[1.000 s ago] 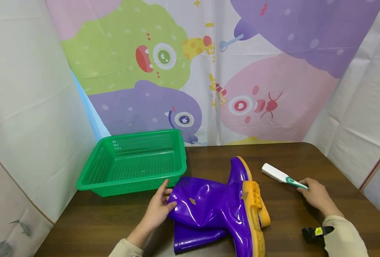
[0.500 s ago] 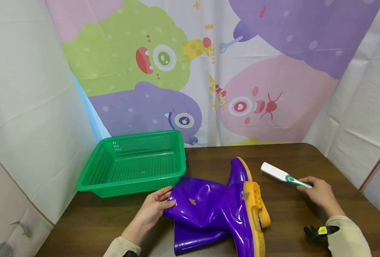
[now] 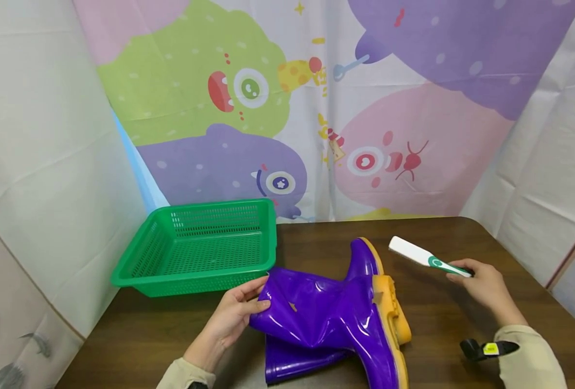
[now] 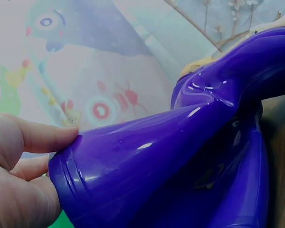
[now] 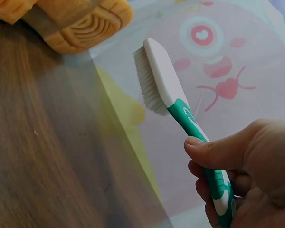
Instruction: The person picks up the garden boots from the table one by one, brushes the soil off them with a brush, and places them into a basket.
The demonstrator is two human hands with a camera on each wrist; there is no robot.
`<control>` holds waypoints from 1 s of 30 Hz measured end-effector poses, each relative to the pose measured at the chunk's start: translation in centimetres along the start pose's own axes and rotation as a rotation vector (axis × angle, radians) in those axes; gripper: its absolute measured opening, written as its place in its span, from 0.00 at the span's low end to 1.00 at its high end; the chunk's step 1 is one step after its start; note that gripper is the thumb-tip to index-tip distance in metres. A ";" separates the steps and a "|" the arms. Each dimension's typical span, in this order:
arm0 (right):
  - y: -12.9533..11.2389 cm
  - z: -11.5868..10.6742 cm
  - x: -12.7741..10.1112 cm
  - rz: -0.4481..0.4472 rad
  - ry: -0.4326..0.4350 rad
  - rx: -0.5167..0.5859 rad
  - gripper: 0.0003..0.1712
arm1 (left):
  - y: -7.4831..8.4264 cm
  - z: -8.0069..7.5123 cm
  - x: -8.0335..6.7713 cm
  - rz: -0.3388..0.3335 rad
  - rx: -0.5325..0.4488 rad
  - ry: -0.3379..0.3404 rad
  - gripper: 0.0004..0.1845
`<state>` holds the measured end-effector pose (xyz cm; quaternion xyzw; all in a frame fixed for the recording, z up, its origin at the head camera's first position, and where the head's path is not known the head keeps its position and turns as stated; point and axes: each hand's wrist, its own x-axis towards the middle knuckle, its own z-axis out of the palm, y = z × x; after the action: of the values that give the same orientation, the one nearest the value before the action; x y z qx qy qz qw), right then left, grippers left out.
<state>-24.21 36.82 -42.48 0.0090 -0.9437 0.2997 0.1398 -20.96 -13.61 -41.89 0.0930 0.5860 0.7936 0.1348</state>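
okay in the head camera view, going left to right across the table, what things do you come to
Green perforated plastic basket → left hand → purple glossy rubber boots with yellow soles → white scrubbing brush with a green handle → right hand.

A dark brown wooden table (image 3: 462,232) with a rounded far right corner carries everything. At its far left an empty green perforated plastic basket (image 3: 195,248) is set (one edge seems to overhang the table's side). Just beside it, two glossy purple rubber boots with yellow soles (image 3: 331,319) are laid on their sides, one over the other.
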 end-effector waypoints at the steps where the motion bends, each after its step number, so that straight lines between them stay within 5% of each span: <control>1: -0.1 0.0 0.0 -0.002 0.004 0.000 0.19 | 0.1 0.1 0.0 -0.002 0.000 0.002 0.34; 30: -4.6 -1.8 -0.9 -0.063 0.089 0.051 0.18 | 1.7 3.9 0.0 0.064 -0.035 0.010 0.32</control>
<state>-22.45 34.01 -38.70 0.0290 -0.9278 0.3193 0.1908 -19.91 -10.59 -39.16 0.1053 0.5695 0.8081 0.1080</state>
